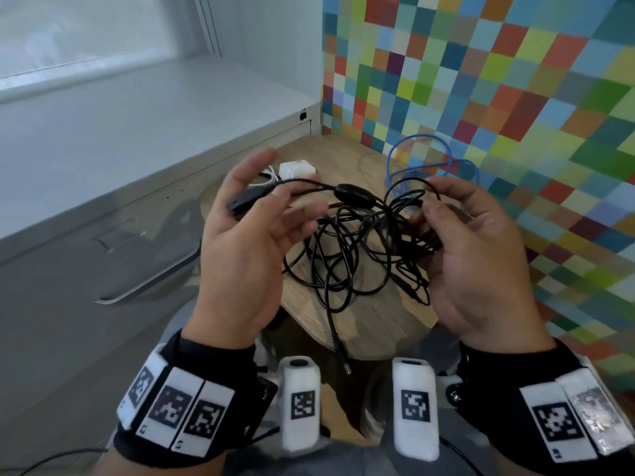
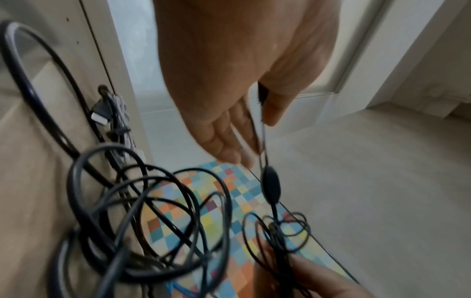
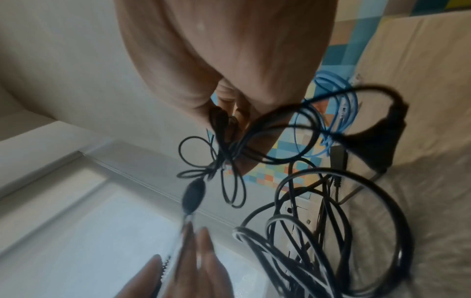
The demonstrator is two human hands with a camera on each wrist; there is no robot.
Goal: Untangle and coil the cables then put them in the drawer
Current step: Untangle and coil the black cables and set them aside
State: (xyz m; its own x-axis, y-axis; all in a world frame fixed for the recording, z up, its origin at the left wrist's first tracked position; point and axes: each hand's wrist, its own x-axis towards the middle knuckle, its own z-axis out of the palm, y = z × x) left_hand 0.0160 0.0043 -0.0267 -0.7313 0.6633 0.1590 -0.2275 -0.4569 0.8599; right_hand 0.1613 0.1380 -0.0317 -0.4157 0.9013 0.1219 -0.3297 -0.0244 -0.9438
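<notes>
Person's got a tangled black cable lifted over a small round wooden table. Left hand pinches its flat black plug end, other fingers loose. Right hand grips a bunch of loops. A blue cable lies further back by the checkered wall.

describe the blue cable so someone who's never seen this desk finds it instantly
Start at the wall of multicoloured squares on the right. Where it meets the far edge of the small wooden table, the blue cable stands in loose loops. It is the only blue one: the tangle between the hands is black, the charger to its left white.
</notes>
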